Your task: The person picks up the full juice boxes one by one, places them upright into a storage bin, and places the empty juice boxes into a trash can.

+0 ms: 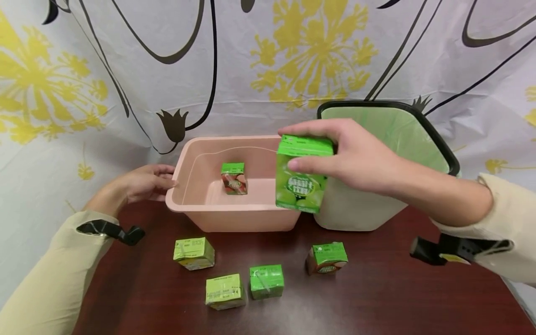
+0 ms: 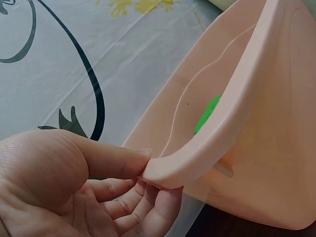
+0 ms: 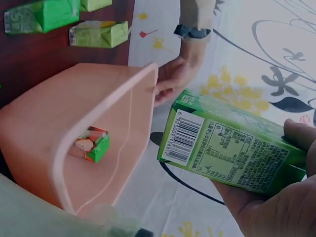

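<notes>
My right hand [image 1: 356, 153] grips a green juice box [image 1: 299, 184], its thumb across the front, over the right end of the pink basin [image 1: 243, 209]. In the right wrist view the barcode side of this juice box [image 3: 227, 148] faces the camera. My left hand [image 1: 146, 184] pinches the basin's left rim, thumb on top and fingers curled beneath, as the left wrist view shows at the rim [image 2: 170, 170]. Inside the basin a red-and-green juice box [image 1: 234, 179] stands upright. In the left wrist view only a green bit of it shows above the rim.
A pale bin [image 1: 351, 214] with a black rim and green liner stands right of the basin. On the dark red table [image 1: 377, 293] are two yellow-green boxes [image 1: 194, 253] [image 1: 225, 292], a bright green box [image 1: 267, 282] and a red-and-green box [image 1: 327, 258]. Behind hangs a flowered cloth [image 1: 243, 70].
</notes>
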The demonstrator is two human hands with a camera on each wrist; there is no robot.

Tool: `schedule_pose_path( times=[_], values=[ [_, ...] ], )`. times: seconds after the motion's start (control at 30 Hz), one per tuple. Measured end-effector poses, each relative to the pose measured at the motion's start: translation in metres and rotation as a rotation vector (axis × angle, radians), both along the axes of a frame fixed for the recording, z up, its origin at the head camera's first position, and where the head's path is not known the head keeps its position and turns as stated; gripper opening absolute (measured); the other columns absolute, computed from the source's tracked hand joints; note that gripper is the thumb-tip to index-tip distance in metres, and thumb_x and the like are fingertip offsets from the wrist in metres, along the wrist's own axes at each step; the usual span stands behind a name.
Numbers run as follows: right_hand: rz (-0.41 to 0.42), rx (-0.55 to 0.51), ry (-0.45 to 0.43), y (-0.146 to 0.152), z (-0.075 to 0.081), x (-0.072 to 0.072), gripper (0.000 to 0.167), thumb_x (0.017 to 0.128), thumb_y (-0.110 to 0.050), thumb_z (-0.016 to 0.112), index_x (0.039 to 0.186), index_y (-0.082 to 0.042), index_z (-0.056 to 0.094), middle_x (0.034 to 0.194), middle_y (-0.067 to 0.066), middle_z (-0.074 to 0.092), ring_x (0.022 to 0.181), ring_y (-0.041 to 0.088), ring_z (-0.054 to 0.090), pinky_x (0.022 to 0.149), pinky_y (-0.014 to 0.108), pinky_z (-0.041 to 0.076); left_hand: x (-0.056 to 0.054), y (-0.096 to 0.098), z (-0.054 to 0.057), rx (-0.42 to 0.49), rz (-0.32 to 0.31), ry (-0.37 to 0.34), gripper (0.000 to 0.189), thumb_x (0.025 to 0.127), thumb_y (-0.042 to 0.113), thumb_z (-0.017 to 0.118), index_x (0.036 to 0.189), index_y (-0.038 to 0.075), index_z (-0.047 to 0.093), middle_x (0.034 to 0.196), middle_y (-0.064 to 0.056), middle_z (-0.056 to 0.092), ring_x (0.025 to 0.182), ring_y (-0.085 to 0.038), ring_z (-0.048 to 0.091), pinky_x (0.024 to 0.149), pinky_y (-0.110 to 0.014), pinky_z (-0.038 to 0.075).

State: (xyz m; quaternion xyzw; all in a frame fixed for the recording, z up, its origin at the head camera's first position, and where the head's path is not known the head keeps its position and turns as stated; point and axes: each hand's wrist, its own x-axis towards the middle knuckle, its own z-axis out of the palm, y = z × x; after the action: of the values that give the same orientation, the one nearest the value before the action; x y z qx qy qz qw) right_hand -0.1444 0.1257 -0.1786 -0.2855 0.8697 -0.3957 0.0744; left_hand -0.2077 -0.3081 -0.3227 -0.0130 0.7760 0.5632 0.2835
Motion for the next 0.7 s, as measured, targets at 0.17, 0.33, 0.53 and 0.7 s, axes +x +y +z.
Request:
schedule_pose_path(
  times=[0.17,0.33,0.53,0.7],
  values=[
    [0.002,0.072,0.009,-0.018,0.005,-0.023,0.057,0.092,-0.03,0.078,0.145,-0.02,0.057,0.128,-0.002,0.064,0.11,0.015,0.06,0.091,0.036,0.051,0.001,0.0,-0.001,0.015,-0.001,0.0,0.064,0.103,0.005,0.055,0.153,-0.01,0.017,0.113,-0.001,0.063,0.096,-0.013,0.067,0.087,-0.036,0.059],
    [0.028,0.141,-0.032,-0.036,0.008,-0.05,0.057,0.092,-0.032,0.077,0.145,-0.022,0.058,0.141,-0.001,0.058,0.129,0.018,0.05,0.1,0.042,0.044,0.001,0.002,-0.001,0.03,0.0,-0.003,0.063,0.103,0.004,0.054,0.153,-0.011,0.018,0.112,0.0,0.062,0.096,-0.013,0.066,0.087,-0.035,0.058],
    [0.055,0.175,-0.126,-0.063,0.003,-0.081,0.059,0.093,-0.025,0.077,0.148,-0.02,0.054,0.132,0.004,0.059,0.111,0.022,0.055,0.09,0.038,0.047,0.001,0.001,0.0,0.015,-0.006,0.007,0.061,0.104,0.004,0.053,0.152,-0.011,0.019,0.11,0.0,0.062,0.095,-0.012,0.066,0.086,-0.034,0.058],
    [0.055,0.201,-0.199,-0.081,-0.004,-0.104,0.058,0.093,-0.02,0.077,0.146,-0.014,0.055,0.129,0.007,0.06,0.11,0.023,0.058,0.089,0.036,0.052,0.001,0.002,0.0,0.009,0.004,0.004,0.061,0.104,0.004,0.053,0.153,-0.01,0.019,0.113,-0.002,0.061,0.096,-0.013,0.066,0.087,-0.035,0.058]
  ],
)
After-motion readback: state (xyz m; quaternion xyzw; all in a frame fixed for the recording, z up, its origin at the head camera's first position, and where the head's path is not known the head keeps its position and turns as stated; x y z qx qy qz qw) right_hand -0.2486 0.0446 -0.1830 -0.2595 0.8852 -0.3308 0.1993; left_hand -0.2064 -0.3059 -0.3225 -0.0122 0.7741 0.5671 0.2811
